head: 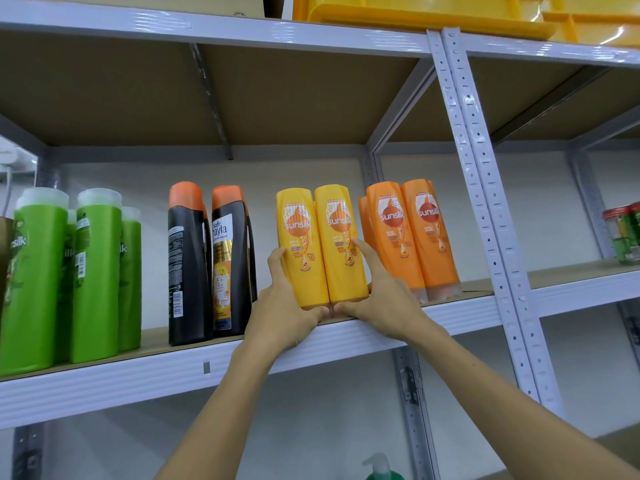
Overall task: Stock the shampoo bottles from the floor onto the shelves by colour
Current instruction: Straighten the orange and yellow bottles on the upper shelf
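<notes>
Two yellow shampoo bottles stand side by side at the front of the grey shelf (pixel 145 372). My left hand (pixel 284 306) grips the left yellow bottle (pixel 299 237), fingers round its left side and thumb under its base. My right hand (pixel 381 299) grips the right yellow bottle (pixel 341 237), with the index finger on its right face and the thumb at its base. To the right stand orange bottles (pixel 412 233). Black bottles with orange caps (pixel 207 261) are to the left, and green bottles (pixel 69 271) further left.
A perforated grey upright (pixel 485 202) divides this bay from the right one, where small jars (pixel 623 237) stand. Yellow plastic bins (pixel 433 12) sit on the shelf above. A green pump bottle (pixel 381 469) shows on the level below.
</notes>
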